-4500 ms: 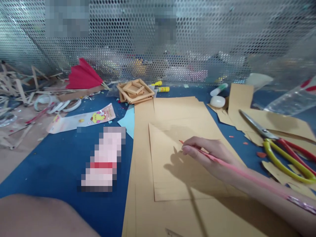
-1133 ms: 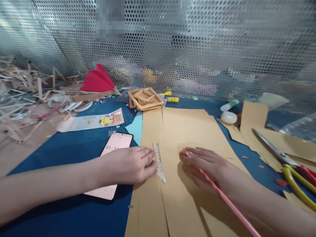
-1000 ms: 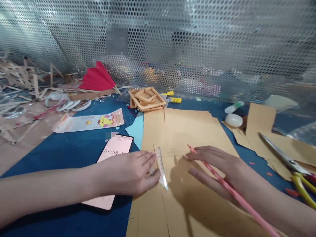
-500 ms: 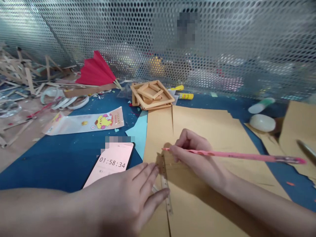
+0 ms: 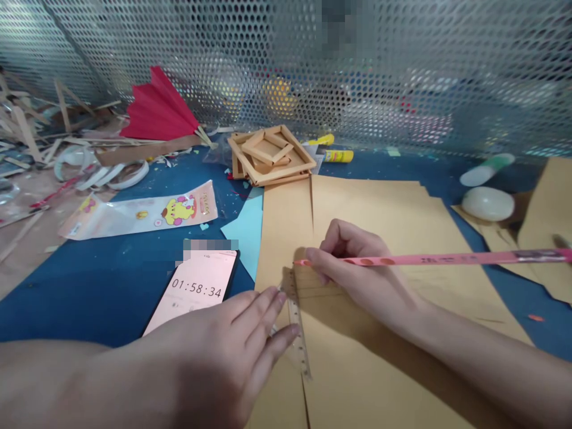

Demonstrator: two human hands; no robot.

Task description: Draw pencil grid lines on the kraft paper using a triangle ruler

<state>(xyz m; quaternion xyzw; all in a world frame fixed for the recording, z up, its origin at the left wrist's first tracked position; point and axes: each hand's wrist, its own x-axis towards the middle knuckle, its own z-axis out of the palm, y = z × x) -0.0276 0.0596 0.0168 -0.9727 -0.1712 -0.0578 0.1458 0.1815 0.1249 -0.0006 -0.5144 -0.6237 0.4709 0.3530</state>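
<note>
My left hand (image 5: 243,333) lies flat with its fingers stretched out, thumb and fingertips pressing a clear plastic ruler (image 5: 298,339) onto brown card (image 5: 375,205). The ruler runs along the edge of the upper sheet, and part of it is hidden under my fingers. In my right hand (image 5: 357,253), pinched near its point, is a pink pencil (image 5: 447,258). Its tip touches the card by the far end of the ruler. Faint pencil lines cross the card just below my right fingers. A phone (image 5: 196,289) showing 01:58:34 lies beyond my left wrist.
Small stacked frames (image 5: 272,155) sit behind the card, beside a yellow glue stick (image 5: 338,156). A red folded fan (image 5: 158,110), tape rolls (image 5: 127,174) and a printed plastic sleeve (image 5: 143,211) lie left. A white rounded object (image 5: 488,204) is at right. Perforated metal (image 5: 201,53) closes the back.
The view has shifted slightly, so the background sits higher. My left hand stays on the ruler; the pencil is still at the ruler's far end, its shaft a little more level.
</note>
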